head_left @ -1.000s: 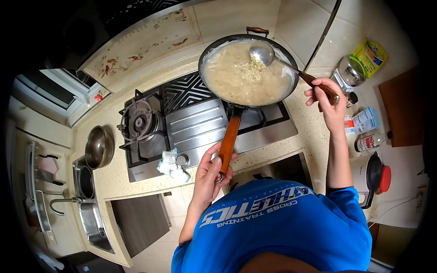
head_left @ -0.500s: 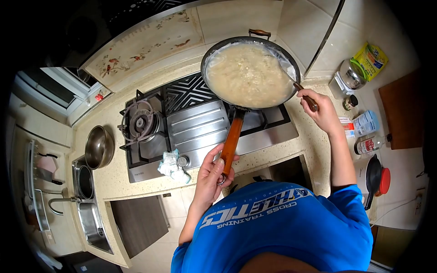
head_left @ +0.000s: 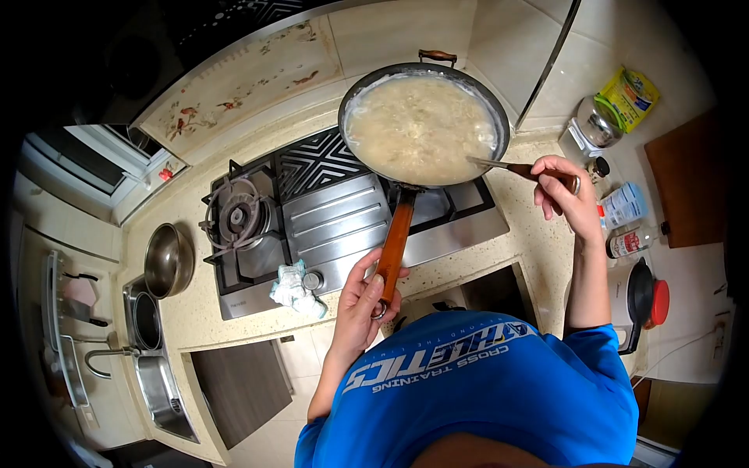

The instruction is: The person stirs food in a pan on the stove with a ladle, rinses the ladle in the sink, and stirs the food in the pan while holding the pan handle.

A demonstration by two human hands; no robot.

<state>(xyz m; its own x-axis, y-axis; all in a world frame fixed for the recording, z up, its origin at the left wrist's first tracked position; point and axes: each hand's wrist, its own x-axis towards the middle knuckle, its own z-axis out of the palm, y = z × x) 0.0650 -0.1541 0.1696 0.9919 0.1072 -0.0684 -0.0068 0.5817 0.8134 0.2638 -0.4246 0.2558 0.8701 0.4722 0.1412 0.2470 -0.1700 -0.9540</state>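
Note:
A black wok (head_left: 346, 156) full of cloudy, pale liquid stands over the right burner of the gas stove (head_left: 335, 207). My left hand (head_left: 363, 300) is wrapped round the lower end of its long wooden handle (head_left: 398, 238). Right of the wok, my right hand (head_left: 566, 195) grips the wooden handle end of a ladle (head_left: 511, 166). The metal shaft of the ladle slants over the wok's right rim into the liquid, and its bowl is hidden under the surface. A small wooden grip (head_left: 438, 56) sits on the wok's far edge.
A crumpled cloth (head_left: 294, 290) lies at the stove's front edge by a knob. Farther left are a metal bowl (head_left: 168, 260) and the sink (head_left: 165, 390). Along the right counter stand a glass jar, a yellow bag (head_left: 629, 97), a bottle (head_left: 630, 242) and a white appliance with a red-lidded item.
The ladle first came down from above the liquid, its bowl going under. Since then my right hand has shifted right and slightly down with it. My left hand stays on the wok handle.

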